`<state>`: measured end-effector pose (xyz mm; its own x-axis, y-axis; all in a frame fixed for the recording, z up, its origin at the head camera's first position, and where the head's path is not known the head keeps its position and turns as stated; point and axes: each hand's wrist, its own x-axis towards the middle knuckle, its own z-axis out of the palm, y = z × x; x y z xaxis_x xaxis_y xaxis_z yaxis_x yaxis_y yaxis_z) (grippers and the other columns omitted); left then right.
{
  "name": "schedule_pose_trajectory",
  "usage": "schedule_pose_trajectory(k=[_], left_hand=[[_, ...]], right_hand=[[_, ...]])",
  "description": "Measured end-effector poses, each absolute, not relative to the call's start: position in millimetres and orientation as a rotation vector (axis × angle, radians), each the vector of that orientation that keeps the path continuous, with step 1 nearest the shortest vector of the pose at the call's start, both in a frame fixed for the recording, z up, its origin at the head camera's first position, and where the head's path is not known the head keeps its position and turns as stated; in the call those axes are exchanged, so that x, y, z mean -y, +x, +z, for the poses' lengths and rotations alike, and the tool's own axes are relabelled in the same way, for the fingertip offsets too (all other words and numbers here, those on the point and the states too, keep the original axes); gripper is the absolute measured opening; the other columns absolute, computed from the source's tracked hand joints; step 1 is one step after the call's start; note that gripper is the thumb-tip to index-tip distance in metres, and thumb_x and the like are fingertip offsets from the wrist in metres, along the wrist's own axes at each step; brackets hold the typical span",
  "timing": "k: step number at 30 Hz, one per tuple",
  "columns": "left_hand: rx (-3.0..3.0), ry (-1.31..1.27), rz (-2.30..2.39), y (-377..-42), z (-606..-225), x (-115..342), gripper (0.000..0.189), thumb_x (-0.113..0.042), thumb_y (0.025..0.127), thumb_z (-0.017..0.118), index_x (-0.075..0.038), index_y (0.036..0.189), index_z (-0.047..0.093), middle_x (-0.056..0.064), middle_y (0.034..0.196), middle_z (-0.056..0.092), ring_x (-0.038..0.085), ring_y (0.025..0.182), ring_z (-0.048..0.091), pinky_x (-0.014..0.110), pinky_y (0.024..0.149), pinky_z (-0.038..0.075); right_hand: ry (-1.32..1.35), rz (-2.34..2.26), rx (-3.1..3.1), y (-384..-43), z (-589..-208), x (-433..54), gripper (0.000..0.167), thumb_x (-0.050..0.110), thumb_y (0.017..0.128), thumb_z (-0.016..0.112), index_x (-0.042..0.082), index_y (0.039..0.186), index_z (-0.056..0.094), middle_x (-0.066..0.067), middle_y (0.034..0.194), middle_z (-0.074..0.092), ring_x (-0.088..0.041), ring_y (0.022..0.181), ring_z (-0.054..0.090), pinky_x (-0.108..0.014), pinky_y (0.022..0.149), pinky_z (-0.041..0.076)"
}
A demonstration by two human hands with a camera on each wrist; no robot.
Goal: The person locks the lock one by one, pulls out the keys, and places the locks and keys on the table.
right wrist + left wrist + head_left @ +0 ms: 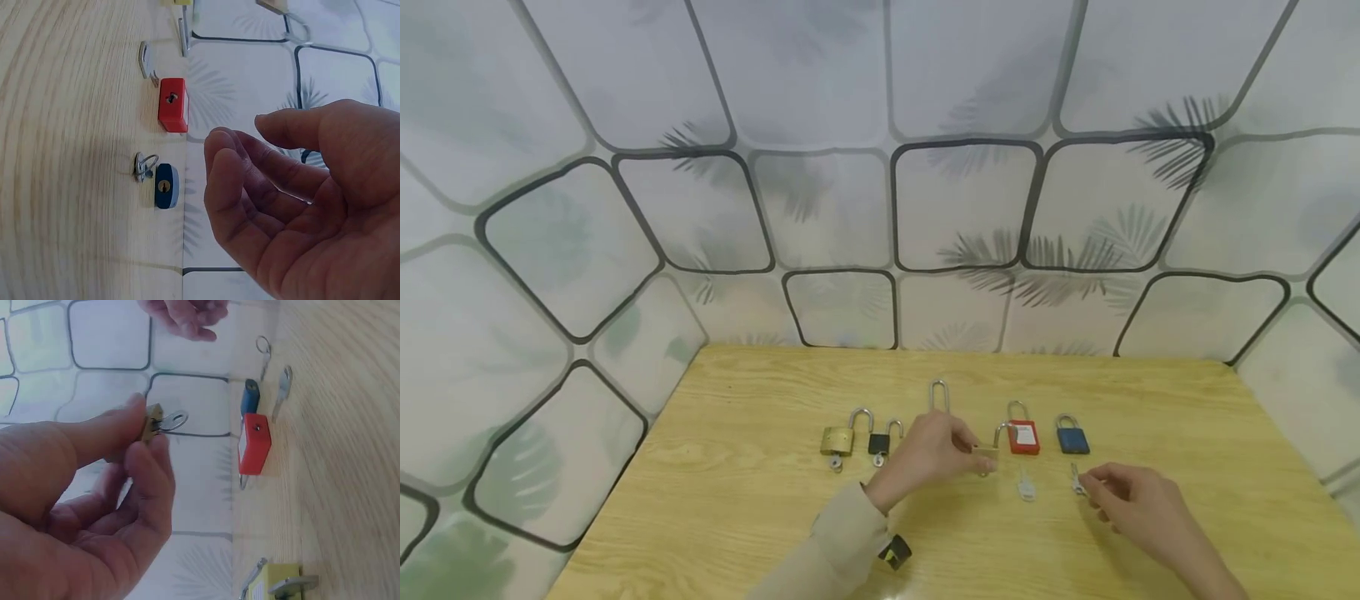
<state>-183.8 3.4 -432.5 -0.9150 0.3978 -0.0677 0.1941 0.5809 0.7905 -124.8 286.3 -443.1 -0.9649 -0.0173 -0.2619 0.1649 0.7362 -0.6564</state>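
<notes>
pinched between the thumb and fingers of the left hand (934,450) is a small, blocky padlock of gold-coloured metal (154,419). it is up in the air over the pale wooden table (722,500). its bent, shiny metal loop (997,436) stands open, and a flat silver metal key (175,420) pokes out of its bottom.

the right hand (1138,504) holds nothing. its fingers are loosely bent, with a small gap between them and the thumb. near its fingertips, on the table, lies a little silver metal key with a thin ring (145,167), just below a small blue padlock with a metal loop (1072,440). next to that is a boxy red padlock with a white label (1024,437), and below the red one lies a flat silver key with a wide head (1026,487).

i think the gold lock is heavy for how small it is. it should be hard and smooth, so it could slip a bit, but it would not break easily. the best place to hold it is by the flat sides of its body, as the left hand does, so the loop and key stay free. the ringed key looks light, thin and stiff, and its round head near the ring is the good part to pinch
</notes>
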Motion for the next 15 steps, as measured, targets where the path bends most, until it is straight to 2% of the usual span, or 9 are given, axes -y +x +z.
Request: schedule_pose_trajectory(k=[6,11,15], left_hand=[[-2.452,0.395,1.463,-175.7,-432.3,-0.3,0.024,-0.037,0.076,0.092,-0.020,0.076,0.075,-0.012,0.077,0.071,0.006,0.068,0.061,0.024,0.058,0.050],[-2.345,0.337,1.622,-168.2,-435.6,5.6,0.025,-0.034,0.077,0.091,-0.015,0.077,0.074,-0.007,0.076,0.072,0.008,0.067,0.062,0.024,0.057,0.051],[-2.254,0.308,1.720,-163.4,-438.0,8.5,0.024,-0.028,0.080,0.089,-0.010,0.080,0.074,-0.002,0.074,0.073,0.012,0.064,0.066,0.027,0.057,0.054]], right_hand=[[0.095,-1.077,-2.715,-119.9,-437.2,-274.8,0.036,0.033,0.104,0.061,0.003,0.121,0.071,-0.002,0.089,0.075,-0.012,0.076,0.068,-0.023,0.061,0.056],[0.049,-1.106,-2.786,-114.8,-430.8,-260.9,0.036,0.035,0.102,0.064,0.005,0.121,0.071,0.000,0.089,0.076,-0.008,0.073,0.067,-0.022,0.061,0.053],[-0.018,-1.179,-2.857,-113.2,-426.7,-247.5,0.027,0.030,0.100,0.068,0.009,0.117,0.074,0.002,0.084,0.074,-0.006,0.068,0.064,-0.022,0.057,0.050]])
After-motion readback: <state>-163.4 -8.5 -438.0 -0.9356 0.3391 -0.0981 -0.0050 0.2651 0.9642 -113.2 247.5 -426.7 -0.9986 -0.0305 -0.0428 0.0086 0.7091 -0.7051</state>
